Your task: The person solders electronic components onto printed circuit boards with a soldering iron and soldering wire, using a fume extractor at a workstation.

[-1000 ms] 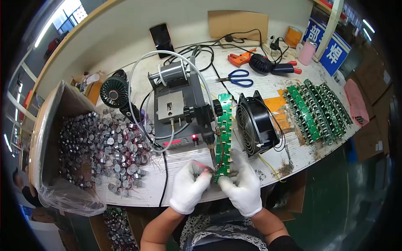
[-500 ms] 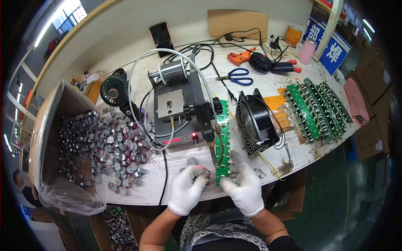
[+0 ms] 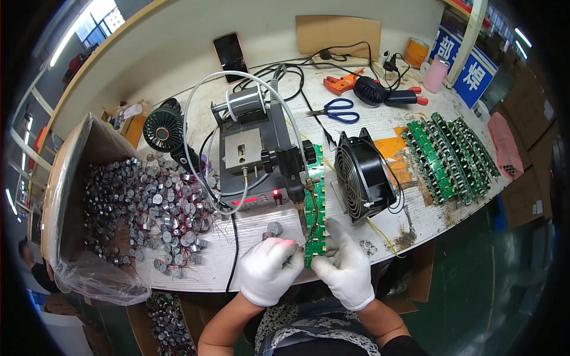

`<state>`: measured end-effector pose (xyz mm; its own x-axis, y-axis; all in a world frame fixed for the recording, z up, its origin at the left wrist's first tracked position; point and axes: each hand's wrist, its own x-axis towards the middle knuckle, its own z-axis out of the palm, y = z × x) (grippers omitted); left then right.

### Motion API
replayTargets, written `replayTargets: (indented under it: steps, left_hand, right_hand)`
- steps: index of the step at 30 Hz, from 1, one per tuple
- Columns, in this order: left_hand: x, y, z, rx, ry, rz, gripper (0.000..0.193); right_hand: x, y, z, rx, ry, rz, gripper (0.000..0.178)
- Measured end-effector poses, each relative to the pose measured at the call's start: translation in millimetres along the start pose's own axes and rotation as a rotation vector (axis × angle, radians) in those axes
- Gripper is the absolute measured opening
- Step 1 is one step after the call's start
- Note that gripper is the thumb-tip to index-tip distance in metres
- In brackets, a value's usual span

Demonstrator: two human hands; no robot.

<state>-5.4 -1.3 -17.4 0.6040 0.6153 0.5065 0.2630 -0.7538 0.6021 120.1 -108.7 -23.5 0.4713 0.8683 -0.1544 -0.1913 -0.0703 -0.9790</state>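
A long green circuit board strip [image 3: 316, 204] lies lengthwise under the tip of a soldering machine [image 3: 242, 148], whose iron [image 3: 301, 207] points down at its near part. My right hand [image 3: 346, 270], in a white glove, grips the strip's right edge near its near end, thumb on top. On the strip's left side, my gloved left hand [image 3: 267, 274] is closed in a pinch close to the edge. Whatever it pinches is hidden by the fingers. Small round motors [image 3: 274, 228] lie just beyond the left hand, and a red light spot falls on that glove.
At left, a lined carton [image 3: 71, 237] spills many small wired motors [image 3: 172, 207]. A black fan [image 3: 362, 178] stands right of the strip. Farther right are stacked circuit boards [image 3: 442, 160]. Blue-handled scissors [image 3: 339, 111], orange cutters [image 3: 341, 83] and a phone [image 3: 230, 56] lie at the back.
My left hand has shifted right, closer to the strip, its fingers now turned more out of sight. The strip has slid slightly toward me, with my right hand still on it.
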Motion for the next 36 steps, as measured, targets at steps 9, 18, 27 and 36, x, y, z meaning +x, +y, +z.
replayTargets:
  steps: [9,18,27,36]
  left_hand:
    - [2.5,2.9,-2.4,0.076,0.029,0.061,0.015]
    - [5.7,3.3,-3.2,0.091,0.0,0.106,0.015]
    - [10.5,4.8,-5.1,0.122,-0.01,0.13,0.014]
    - [9.3,1.3,-4.2,0.158,0.007,0.16,0.014]
  right_hand:
    - [2.4,0.2,-0.4,-0.021,-0.008,-0.026,0.071]
    - [1.3,-0.3,0.4,0.005,0.005,-0.036,0.071]
    - [0.9,-2.8,-0.1,-0.11,0.032,-0.157,0.068]
    - [-1.3,-3.7,4.5,-0.394,0.154,-0.406,0.067]
